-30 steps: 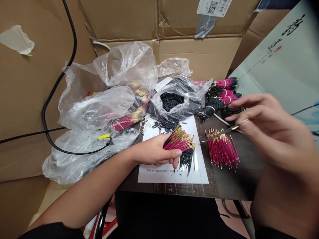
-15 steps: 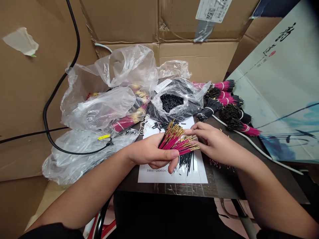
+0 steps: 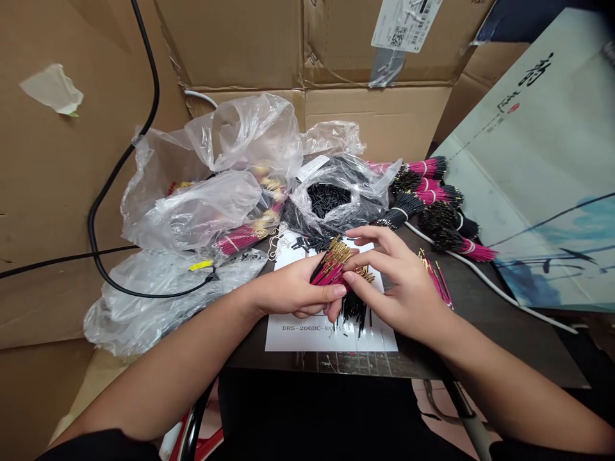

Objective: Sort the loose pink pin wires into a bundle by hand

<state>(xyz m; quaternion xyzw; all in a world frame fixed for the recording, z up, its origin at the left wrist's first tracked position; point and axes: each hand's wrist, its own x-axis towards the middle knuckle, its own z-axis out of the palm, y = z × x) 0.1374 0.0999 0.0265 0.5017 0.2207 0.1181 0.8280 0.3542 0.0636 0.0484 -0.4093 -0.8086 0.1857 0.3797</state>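
"Holding what, and where?"

"Left hand (image 3: 303, 288): wires (image 3: 331, 264), above the sheet (image 3: 288, 339), fingers closed. Right hand (image 3: 398, 282): fingers narrowed at the wires; pinch unclear."

"Boundaries?"

"Cardboard (image 3: 375, 118) behind, bags (image 3: 202, 205) left. Table (image 3: 519, 346): front edge just past the sheet; surface visible right of the hands, crossed by a cable (image 3: 526, 298)."

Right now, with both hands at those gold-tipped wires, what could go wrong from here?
The gold-tipped magenta wires fan out of the left hand; a loosened grip might drop some among the black wires below.

The right hand is close beside other magenta wires on the dark table; drawing it back could scatter them.

The clear plastic bag of short black tubes gapes open beyond the hands; a knock may spill it.
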